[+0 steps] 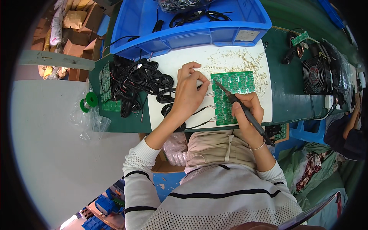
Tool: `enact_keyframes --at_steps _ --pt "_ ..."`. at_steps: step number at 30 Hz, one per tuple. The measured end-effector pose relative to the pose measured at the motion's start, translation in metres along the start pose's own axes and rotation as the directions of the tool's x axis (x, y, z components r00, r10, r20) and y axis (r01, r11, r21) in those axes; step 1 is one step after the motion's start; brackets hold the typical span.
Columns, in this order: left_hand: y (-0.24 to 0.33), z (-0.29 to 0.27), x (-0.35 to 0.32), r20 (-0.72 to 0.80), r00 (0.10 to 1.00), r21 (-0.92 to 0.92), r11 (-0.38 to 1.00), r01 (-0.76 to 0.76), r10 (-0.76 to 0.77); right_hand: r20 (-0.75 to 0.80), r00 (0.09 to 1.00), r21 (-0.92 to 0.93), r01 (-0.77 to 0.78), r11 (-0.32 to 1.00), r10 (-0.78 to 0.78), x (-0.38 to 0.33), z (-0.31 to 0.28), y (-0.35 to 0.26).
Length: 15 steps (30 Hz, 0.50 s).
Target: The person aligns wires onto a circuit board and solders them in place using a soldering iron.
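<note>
A green circuit board panel (234, 97) lies on a white mat (172, 65) at the table's middle. My right hand (248, 111) grips a black soldering iron (245, 111), its tip resting at the board's upper left corner. My left hand (189, 90) pinches thin wire ends at the board's left edge, just beside the iron's tip. Several black cables with bare ends (168, 109) run from the board's left side under my left wrist.
A heap of coiled black cables (134, 82) lies left of the mat. A solder spool (90, 100) and another green board (105, 86) sit further left. A blue bin (191, 34) stands behind. A fan (315, 74) sits right; another person's arm (350, 122) at far right.
</note>
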<state>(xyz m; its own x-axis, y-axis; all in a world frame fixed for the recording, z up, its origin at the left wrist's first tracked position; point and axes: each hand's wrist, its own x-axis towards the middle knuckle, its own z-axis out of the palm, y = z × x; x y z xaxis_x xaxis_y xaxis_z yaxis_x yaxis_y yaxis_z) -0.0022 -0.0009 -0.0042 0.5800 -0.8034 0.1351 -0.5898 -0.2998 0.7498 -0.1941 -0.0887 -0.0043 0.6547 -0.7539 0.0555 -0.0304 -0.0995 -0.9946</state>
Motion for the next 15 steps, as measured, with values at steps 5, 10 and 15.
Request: enact_keyframes --at_steps 5,10,15 --pt "-0.0004 0.0012 0.0013 -0.022 0.999 0.029 0.999 -0.034 0.035 -0.001 0.999 0.025 -0.035 0.999 0.035 0.0009 0.0002 -0.0008" --pt "0.0008 0.0004 0.0024 -0.013 0.999 0.032 0.999 -0.030 0.030 0.001 0.999 0.034 -0.045 0.998 0.045 0.0003 -0.0001 0.0001" --pt "0.0006 -0.0012 0.0026 -0.002 0.999 0.031 0.999 -0.035 0.035 0.010 0.999 0.042 -0.050 0.998 0.050 0.0000 -0.0001 -0.0009"
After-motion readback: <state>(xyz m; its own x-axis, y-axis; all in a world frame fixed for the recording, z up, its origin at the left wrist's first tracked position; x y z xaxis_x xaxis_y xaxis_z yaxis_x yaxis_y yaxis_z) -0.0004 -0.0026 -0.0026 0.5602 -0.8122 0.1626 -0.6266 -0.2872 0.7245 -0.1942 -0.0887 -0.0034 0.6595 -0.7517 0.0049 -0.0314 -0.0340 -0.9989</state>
